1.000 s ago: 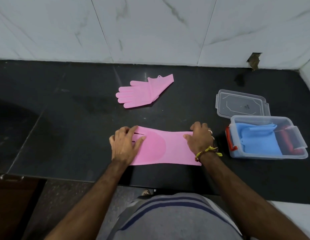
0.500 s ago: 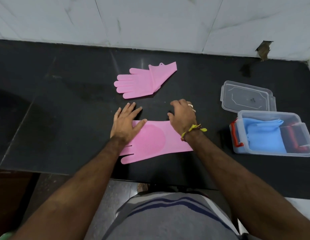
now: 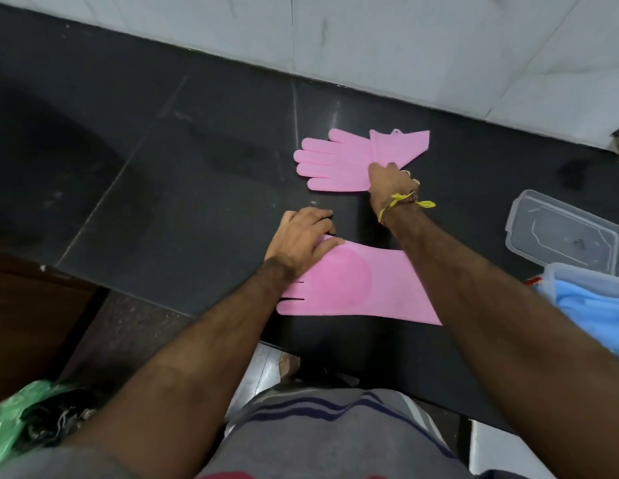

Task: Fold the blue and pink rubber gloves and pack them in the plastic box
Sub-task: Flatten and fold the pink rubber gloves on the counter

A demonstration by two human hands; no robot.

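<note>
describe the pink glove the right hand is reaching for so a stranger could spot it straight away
On the black counter, look toward the white tiled wall. The far pink glove lies there, fingers pointing left, with the right hand on it. Unlike the near pink glove under the left hand, its cuff is folded over.

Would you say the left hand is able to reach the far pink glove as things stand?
Probably yes: the left hand rests on the near pink glove, and only bare counter separates it from the far pink glove, which the right hand already touches.
</note>
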